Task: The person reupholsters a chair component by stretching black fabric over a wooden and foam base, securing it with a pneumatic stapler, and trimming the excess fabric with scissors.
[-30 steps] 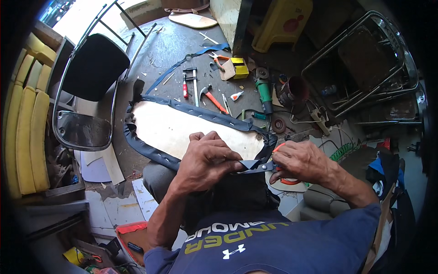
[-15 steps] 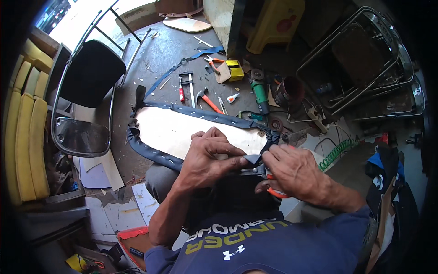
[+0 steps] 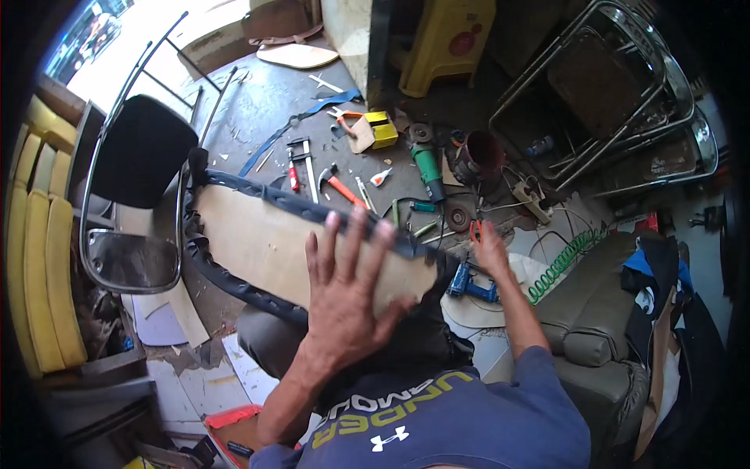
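My left hand is spread open over the plywood panel, slightly blurred, and appears to touch it. Stapled dark fabric wraps the panel's rim, gathered into folds at the left end; the panel rests over my legs. My right hand is stretched out to the right, closed on orange-handled scissors, near a grinding disc on the floor. A blue staple gun lies just below that hand, beside the panel's right end.
Tools surround the panel: hammer, clamp, pliers, angle grinder. A black chair and yellow cushions stand left; stacked metal chairs, a coiled green hose and grey upholstered seat are right.
My left hand has let go of the small dark piece and spread over the panel. My right hand has carried the scissors forward, away from the left hand. The panel has shifted leftward.
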`<action>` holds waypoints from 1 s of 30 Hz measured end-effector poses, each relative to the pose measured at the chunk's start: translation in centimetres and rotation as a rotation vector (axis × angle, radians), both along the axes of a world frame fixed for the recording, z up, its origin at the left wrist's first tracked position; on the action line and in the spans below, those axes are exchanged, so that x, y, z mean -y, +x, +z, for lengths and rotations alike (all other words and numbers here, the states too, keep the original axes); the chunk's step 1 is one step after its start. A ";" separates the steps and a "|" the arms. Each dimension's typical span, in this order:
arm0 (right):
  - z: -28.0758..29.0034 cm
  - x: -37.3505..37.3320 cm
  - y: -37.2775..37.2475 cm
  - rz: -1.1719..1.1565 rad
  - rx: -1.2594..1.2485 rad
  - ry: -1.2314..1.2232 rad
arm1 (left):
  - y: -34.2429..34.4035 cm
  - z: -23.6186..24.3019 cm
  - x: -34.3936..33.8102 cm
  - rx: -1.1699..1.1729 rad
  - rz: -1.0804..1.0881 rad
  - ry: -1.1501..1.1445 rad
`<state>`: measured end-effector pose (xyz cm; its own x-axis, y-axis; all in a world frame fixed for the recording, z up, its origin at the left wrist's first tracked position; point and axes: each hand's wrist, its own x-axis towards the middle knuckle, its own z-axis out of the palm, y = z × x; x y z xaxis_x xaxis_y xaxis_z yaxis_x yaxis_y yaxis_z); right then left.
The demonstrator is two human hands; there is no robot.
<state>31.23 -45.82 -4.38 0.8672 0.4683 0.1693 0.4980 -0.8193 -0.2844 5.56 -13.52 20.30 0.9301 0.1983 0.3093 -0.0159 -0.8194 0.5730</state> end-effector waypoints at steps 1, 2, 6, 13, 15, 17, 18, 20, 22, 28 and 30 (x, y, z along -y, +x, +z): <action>-1.1 0.1 -0.4 0.002 -0.105 -0.034 | -0.1 -0.2 0.9 -0.127 -0.065 0.118; -1.9 0.2 -1.4 -0.004 -0.217 -0.075 | -0.4 -0.6 1.9 -0.259 -0.137 0.229; -2.7 1.6 -6.6 -0.184 -0.624 -0.495 | -2.5 -3.7 5.8 -0.307 0.133 0.381; -5.2 6.9 -8.9 0.098 -0.339 -0.170 | -4.3 -1.3 7.2 -0.385 0.298 0.204; -4.7 6.0 -7.8 -0.001 -0.508 -0.226 | -2.7 -0.3 7.1 -0.238 0.281 0.297; 0.8 1.5 -6.7 -0.107 -0.608 -0.175 | -1.5 -0.1 6.9 -0.192 0.247 0.225; 1.6 -0.6 -5.8 -0.151 -0.565 -0.071 | -0.7 0.2 6.1 -0.154 0.208 0.275; -0.2 -1.5 -4.4 -0.081 -0.541 0.377 | 0.5 -0.7 5.4 -0.069 0.096 0.196; 2.9 -5.4 -4.2 -0.135 -0.832 0.786 | 1.0 -0.6 4.8 -0.225 0.021 0.106; 18.7 -12.6 -4.2 -0.040 -1.204 1.537 | 9.3 -0.5 3.7 0.077 0.094 -0.097; 21.0 -13.6 -4.0 0.128 -1.349 1.705 | 10.9 -0.4 3.1 0.141 0.063 -0.075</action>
<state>27.24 -32.25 16.63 0.7722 0.6184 -0.1462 -0.5546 0.5437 -0.6299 16.49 -16.65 19.89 0.8633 0.2823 0.4184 -0.0506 -0.7764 0.6282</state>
